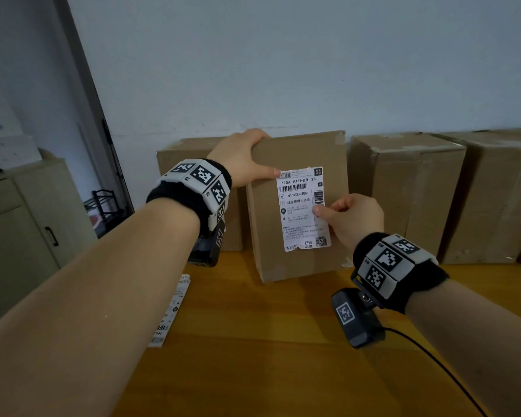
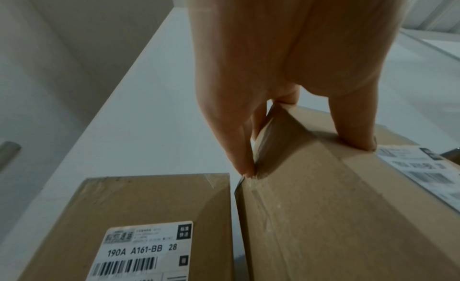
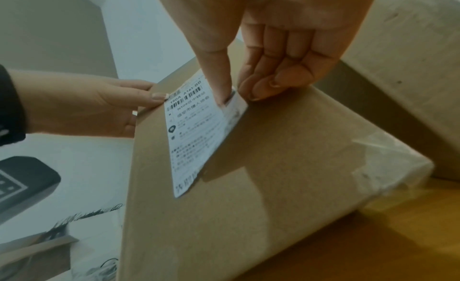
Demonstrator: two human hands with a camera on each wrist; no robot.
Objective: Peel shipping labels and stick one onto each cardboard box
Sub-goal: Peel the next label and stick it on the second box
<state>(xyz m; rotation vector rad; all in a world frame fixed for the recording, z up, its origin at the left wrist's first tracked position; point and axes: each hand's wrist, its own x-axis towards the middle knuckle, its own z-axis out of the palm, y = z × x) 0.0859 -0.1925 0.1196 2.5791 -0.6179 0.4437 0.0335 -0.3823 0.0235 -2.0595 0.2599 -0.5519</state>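
A brown cardboard box (image 1: 298,266) stands tilted on the wooden table (image 1: 268,341). My left hand (image 1: 247,159) grips its top left corner, fingers over the top edge and thumb on the front face. A white shipping label (image 1: 301,212) lies on that face. My right hand (image 1: 328,210) pinches the label's right edge between thumb and forefinger. In the right wrist view that edge of the label (image 3: 194,139) stands lifted off the box (image 3: 273,177), while its left side lies against the cardboard. The left wrist view shows a neighbouring box (image 2: 149,206) that bears a label (image 2: 141,252).
More cardboard boxes line the wall: one behind on the left (image 1: 193,152) and two on the right (image 1: 409,188), (image 1: 500,200). A strip of labels (image 1: 172,311) lies on the table's left edge. A beige cabinet (image 1: 27,221) stands at the left. A black cable (image 1: 433,362) trails from my right wrist.
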